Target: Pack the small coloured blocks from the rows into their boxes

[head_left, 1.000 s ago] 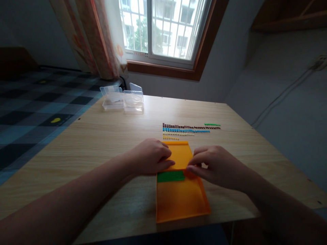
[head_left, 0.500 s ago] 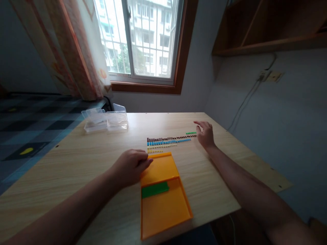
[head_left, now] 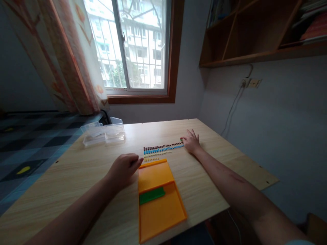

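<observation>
My left hand [head_left: 124,169] rests at the far left corner of an orange tray [head_left: 163,227], its fingers curled together and the thumb pointing right. Whatever may lie inside those fingers is hidden. At the right end of the rows, my right hand [head_left: 191,141] pinches at a small green piece [head_left: 181,140] with thumb and forefinger, while the other fingers fan upward. Rows of tiny pieces stretch across the table between both hands: brown pieces [head_left: 153,148], blue pieces [head_left: 155,151], pale pieces [head_left: 155,155] and yellow pieces [head_left: 150,159]. My right hand covers part of the green row.
Inside the tray lies a green strip [head_left: 152,195], along its middle divider. Clear plastic boxes [head_left: 114,136] with raised lids stand at the table's back left. The wooden table [head_left: 97,183] borders a bed [head_left: 51,139] on the left and a wall on the right.
My right hand has come down and left onto the green pieces, its thumb and forefinger closing there. My left hand has slid slightly off the tray's corner. The camera view has tilted upward.
</observation>
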A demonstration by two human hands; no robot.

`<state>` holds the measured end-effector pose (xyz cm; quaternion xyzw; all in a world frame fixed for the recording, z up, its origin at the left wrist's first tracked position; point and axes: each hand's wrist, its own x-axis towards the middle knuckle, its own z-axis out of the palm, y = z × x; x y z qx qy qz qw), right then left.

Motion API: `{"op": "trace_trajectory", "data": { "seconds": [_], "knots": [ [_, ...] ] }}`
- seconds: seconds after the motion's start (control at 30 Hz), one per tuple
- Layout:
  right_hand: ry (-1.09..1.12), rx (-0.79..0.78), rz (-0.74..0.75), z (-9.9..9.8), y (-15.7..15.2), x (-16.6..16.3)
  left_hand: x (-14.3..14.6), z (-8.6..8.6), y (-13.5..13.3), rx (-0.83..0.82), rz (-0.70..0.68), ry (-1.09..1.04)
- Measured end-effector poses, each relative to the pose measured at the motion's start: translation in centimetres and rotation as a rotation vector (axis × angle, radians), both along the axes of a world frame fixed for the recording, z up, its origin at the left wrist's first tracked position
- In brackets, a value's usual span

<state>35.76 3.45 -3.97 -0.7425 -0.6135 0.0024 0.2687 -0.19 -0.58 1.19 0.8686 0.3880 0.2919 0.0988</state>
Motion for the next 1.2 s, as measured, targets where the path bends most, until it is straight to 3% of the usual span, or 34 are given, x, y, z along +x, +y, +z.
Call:
{"op": "trace_trajectory", "data": {
  "seconds": [0.2,0.4,0.53,0.73,1.0,1.2],
  "knots": [
    [0.007,0.003,0.030,0.1,0.2,-0.2,0.1,-0.2,0.0,-0.003,-0.003,0.011],
    [0.022,0.108,-0.052,0.2,0.1,0.3,-0.3,-0.3,0.3,-0.003,0.025,-0.003],
    [0.000,0.150,-0.072,1.3,0.5,0.7,-0.6,-0.4,0.5,0.011,0.051,-0.020],
    [-0.020,0.090,-0.077,3.1,3.2,0.6,-0.7,-0.8,1.1,0.017,0.073,-0.023],
    [-0.067,0.073,-0.071,1.7,3.9,-1.3,-0.8,-1.2,1.3,0.009,0.075,-0.037],
    [-0.087,0.041,-0.099,1.3,3.4,-0.7,-0.8,-1.6,1.5,0.001,0.085,-0.036]
  ]
}}
